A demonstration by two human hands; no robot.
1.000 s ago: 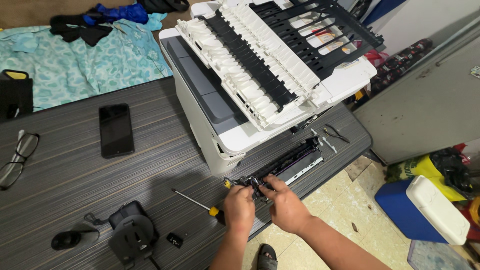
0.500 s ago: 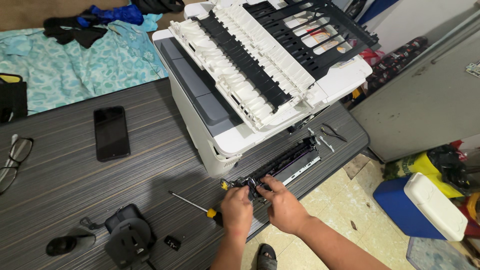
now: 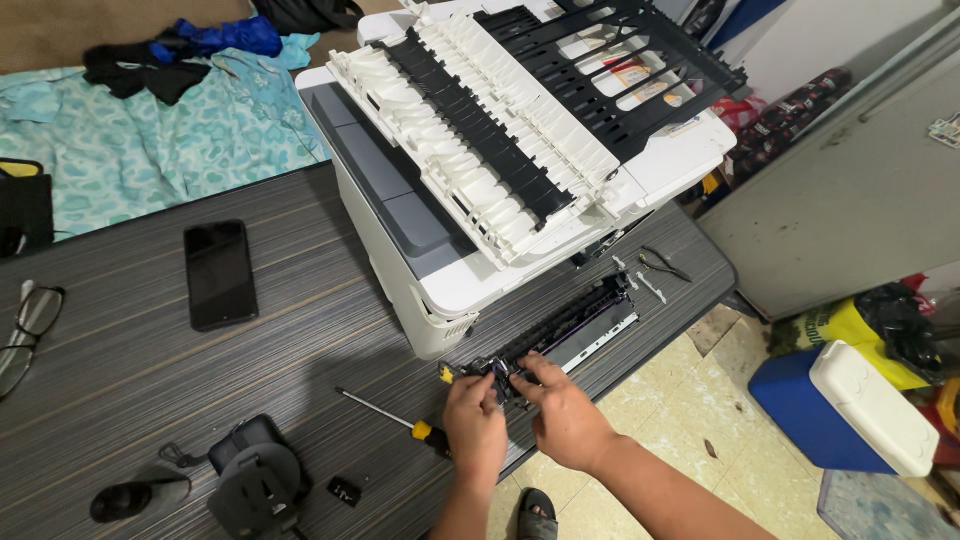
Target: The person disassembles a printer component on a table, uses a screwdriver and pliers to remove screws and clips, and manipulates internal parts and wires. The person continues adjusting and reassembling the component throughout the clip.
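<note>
Both hands worked at the near end of a long black fuser assembly (image 3: 560,335) that lay on the striped grey table (image 3: 130,370), just in front of the opened white printer (image 3: 480,180). The left hand (image 3: 474,425) had its fingers curled down onto the unit's end, pinching a small part there — exactly what, I could not tell. The right hand (image 3: 565,415) pressed beside it, fingertips (image 3: 525,372) on the same end, the two hands almost touching. A yellow-handled screwdriver (image 3: 390,415) lay just left of the left hand. Farther left sat a black phone (image 3: 220,273), and eyeglasses (image 3: 25,335) rested near the table's edge.
</note>
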